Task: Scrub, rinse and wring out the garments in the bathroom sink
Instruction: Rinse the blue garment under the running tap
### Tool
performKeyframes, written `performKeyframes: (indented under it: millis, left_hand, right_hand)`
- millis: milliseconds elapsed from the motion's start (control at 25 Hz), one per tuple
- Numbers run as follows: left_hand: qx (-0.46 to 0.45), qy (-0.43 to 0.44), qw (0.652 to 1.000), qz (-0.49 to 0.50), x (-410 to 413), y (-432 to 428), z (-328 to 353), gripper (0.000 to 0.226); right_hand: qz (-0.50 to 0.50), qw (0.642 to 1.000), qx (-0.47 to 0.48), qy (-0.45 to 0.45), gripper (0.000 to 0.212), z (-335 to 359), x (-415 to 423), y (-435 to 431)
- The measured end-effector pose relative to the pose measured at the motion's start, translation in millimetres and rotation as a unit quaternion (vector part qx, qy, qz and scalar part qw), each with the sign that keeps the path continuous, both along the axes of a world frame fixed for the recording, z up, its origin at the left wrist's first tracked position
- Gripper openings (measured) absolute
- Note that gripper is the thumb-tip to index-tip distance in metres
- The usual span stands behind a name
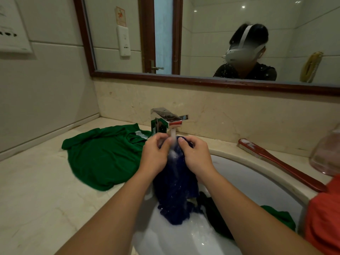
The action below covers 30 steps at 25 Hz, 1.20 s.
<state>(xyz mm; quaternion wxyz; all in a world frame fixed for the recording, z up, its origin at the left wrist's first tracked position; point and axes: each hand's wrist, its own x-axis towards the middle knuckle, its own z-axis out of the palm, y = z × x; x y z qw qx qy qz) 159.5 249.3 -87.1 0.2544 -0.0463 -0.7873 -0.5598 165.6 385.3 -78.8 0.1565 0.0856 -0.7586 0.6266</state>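
Observation:
A wet dark blue garment (174, 192) hangs over the white sink (257, 181), its top held right under the chrome faucet (165, 119). Water runs from the spout onto the cloth between my hands. My left hand (155, 155) grips the garment's upper left part and my right hand (196, 155) grips its upper right part, thumbs close together. The garment's lower end trails into the basin. A second, green garment (279, 218) lies in the basin at the right, partly behind my right forearm.
A green shirt (104, 155) is spread on the marble counter left of the faucet. A red scrub brush (276, 161) lies on the counter behind the sink. An orange garment (323, 214) and a clear jar (327, 153) sit at the right edge. A mirror hangs above.

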Motion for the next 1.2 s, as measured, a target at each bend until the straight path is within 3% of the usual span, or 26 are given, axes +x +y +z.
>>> performKeyframes:
  millis: [160,400,560,720,800,920,1120,1200]
  left_hand:
    - [0.049,0.01,0.999,-0.009,-0.3,-1.5,2.9,0.011]
    - [0.084,0.017,0.996,0.007,0.3,-4.7,6.9,0.015]
    - [0.051,-0.009,0.999,-0.005,2.8,-3.2,6.4,0.009]
    - [-0.006,-0.057,0.995,-0.078,9.6,0.3,1.3,0.038]
    - [0.017,-0.068,0.989,-0.134,16.9,3.0,4.4,0.02]
    - [0.005,-0.041,0.989,-0.144,16.5,3.5,5.3,0.017]
    - [-0.08,0.011,0.997,0.002,16.8,5.2,8.1,0.018]
    - [-0.06,0.033,0.996,0.052,15.6,1.1,11.2,0.019]
  right_hand:
    - [0.064,0.998,0.001,-0.011,0.008,-3.7,2.6,-0.7]
    - [0.155,0.987,0.011,-0.046,0.025,-0.1,7.4,5.5]
    - [0.111,0.993,0.003,-0.045,0.007,4.7,7.6,5.7]
    - [0.067,0.992,-0.092,-0.052,0.01,13.9,8.2,4.2]
    - [0.065,0.987,-0.133,-0.059,0.01,15.8,7.3,4.2]
    - [0.048,0.983,-0.167,-0.06,0.013,15.5,6.2,3.1]
    - [0.003,1.0,-0.01,0.004,0.016,4.5,-3.2,7.9]
    - [0.038,0.998,0.05,-0.001,0.022,-3.2,-2.9,3.8]
